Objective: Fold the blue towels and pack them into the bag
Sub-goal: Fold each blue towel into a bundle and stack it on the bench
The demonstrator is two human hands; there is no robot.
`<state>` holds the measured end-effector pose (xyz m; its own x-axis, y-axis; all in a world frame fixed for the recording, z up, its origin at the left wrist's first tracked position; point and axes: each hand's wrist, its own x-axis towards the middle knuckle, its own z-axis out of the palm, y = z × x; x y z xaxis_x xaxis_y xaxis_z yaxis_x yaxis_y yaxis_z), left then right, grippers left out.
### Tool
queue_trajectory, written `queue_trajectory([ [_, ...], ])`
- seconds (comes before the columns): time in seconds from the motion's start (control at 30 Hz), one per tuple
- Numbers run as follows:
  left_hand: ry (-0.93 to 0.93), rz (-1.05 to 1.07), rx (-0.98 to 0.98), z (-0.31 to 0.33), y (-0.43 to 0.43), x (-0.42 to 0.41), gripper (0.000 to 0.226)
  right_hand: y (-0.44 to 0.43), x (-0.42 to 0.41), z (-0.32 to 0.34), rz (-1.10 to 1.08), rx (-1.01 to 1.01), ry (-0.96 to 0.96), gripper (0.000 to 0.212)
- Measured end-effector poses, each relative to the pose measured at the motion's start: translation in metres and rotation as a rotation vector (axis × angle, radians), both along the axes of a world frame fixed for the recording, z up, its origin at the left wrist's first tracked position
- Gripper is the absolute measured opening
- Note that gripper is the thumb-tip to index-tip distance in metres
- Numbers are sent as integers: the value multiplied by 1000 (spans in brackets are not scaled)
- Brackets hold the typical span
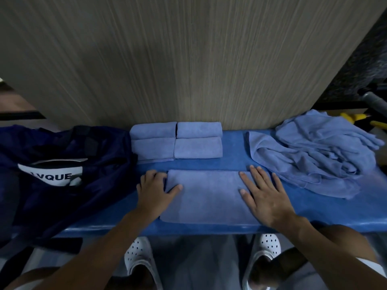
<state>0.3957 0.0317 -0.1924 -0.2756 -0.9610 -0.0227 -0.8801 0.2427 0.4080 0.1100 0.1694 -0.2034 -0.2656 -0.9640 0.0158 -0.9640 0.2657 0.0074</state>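
A half-folded blue towel (209,195) lies flat on the blue bench (314,210) in front of me. My left hand (156,188) grips its left edge, thumb on top and fingers curled at the fold. Flat on the towel's right end presses my right hand (265,193), fingers straight and spread. Several folded blue towels (177,140) sit in a neat block against the wall behind it. A heap of unfolded blue towels (318,151) lies at the right. The dark navy bag (62,164) with a white label slumps at the left end.
A wood-grain wall panel (188,59) rises directly behind the bench. Yellow-handled tools (356,118) and a grey pipe (374,101) lie at the far right. Below the bench edge are my white perforated shoes (140,260) on the floor.
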Motion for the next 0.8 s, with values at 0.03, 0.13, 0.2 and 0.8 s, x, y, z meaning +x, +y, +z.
queue_trajectory([
  [0.03,96,19,24,0,0,-4,45,1,-1,0,-9,4,1,68],
  [0.13,382,16,74,8,3,-10,30,1,-2,-2,-3,-3,0,66],
  [0.2,470,-26,114,14,3,-13,35,0,-3,-5,1,-19,-6,66],
  [0.8,692,167,221,14,-11,-13,29,3,-5,-6,-1,3,-27,66],
])
